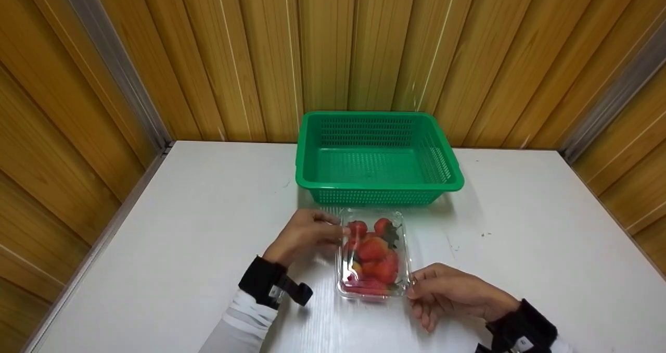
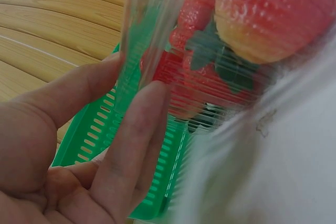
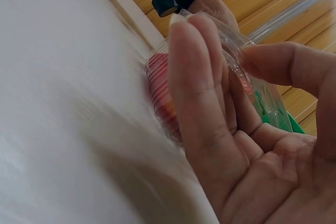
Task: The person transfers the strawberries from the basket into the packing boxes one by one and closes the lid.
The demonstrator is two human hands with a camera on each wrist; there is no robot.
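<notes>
A clear plastic clamshell box (image 1: 372, 215) with red strawberries (image 1: 373, 249) inside lies in front of the green basket in the head view. My left hand (image 1: 306, 234) pinches its left side near the far end. At the near right corner, my right hand (image 1: 451, 292) holds the edge between thumb and fingers. The left wrist view shows the box wall between thumb and fingertips, with green leaves (image 2: 235, 70) among the fruit. In the right wrist view, fingers (image 3: 191, 77) cover part of the box, and its near end is close over the table.
The green plastic basket (image 1: 379, 186), with slotted sides and nothing inside, stands on the white table (image 1: 208, 212) just beyond the box. Wood-patterned panels (image 1: 328, 46) rise behind the table and on both sides. Each wrist carries a black strap (image 1: 260, 281) with a camera.
</notes>
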